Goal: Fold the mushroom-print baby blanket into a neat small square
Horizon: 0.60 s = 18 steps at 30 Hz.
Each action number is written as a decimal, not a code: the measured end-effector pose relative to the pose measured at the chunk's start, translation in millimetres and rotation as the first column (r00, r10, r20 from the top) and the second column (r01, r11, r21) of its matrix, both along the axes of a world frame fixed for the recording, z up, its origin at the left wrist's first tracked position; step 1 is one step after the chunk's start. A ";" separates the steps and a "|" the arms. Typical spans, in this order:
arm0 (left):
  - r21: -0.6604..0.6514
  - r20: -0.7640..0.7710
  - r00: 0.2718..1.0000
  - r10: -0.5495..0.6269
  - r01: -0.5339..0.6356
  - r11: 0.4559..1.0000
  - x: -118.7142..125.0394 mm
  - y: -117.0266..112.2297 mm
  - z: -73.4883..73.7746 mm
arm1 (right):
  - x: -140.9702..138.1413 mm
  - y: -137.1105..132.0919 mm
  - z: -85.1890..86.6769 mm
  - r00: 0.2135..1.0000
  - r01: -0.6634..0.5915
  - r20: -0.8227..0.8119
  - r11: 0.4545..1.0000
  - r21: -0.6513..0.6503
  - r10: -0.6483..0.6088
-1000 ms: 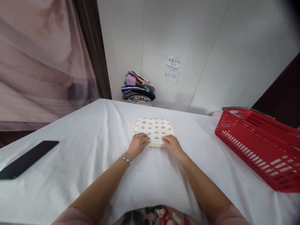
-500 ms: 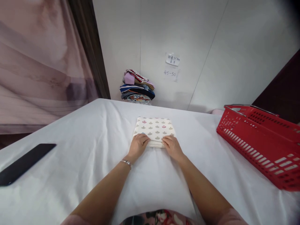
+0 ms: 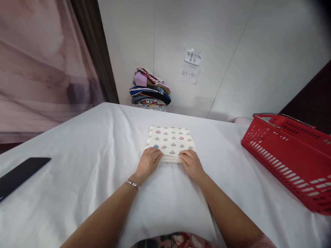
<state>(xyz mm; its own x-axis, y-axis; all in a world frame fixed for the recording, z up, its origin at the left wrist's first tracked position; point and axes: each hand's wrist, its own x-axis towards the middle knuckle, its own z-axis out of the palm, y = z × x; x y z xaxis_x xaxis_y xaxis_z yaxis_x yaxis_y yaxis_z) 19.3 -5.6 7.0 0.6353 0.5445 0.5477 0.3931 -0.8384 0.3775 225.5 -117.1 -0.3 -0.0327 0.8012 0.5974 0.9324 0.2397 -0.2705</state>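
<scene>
A folded cream cloth [image 3: 170, 141] with small grey, red and blue motifs lies flat on the white-covered table [image 3: 85, 155], in the middle. My left hand [image 3: 148, 163] rests on its near left corner, fingers curled over the edge. My right hand [image 3: 190, 163] rests on the near right corner, with its fingers closed on the edge of the cloth. Both hands press or grip the near hem of the cloth.
A red plastic basket [image 3: 287, 155] with metal handles stands at the right of the table. A black phone [image 3: 18, 174] lies near the left edge. A stack of folded clothes [image 3: 150, 90] sits behind the table against the white wall, beside a pink curtain [image 3: 38, 58].
My hands stay on the near edge of the folded cloth. The view has shifted slightly, so the phone sits further left and the basket further right.
</scene>
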 end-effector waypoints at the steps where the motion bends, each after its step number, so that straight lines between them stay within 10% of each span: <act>1: -0.006 -0.009 1.000 -0.010 0.010 1.000 -1.1 0.7 -0.5 | 0.1 -0.8 -0.3 1.000 -0.005 0.006 1.000 -0.008 0.005; 18: 0.003 -0.010 0.999 -0.052 0.052 0.999 -4.2 6.1 -7.1 | 4.4 -0.8 -0.8 1.000 -0.030 -0.001 0.996 -0.088 0.030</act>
<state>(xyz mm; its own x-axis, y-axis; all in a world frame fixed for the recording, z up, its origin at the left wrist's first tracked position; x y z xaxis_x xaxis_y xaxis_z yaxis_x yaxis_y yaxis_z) 15.1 0.5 -0.1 0.6681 0.5088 0.5429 0.3529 -0.8590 0.3708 229.9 -117.9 -1.1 -0.0579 0.8493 0.5246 0.9252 0.2431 -0.2914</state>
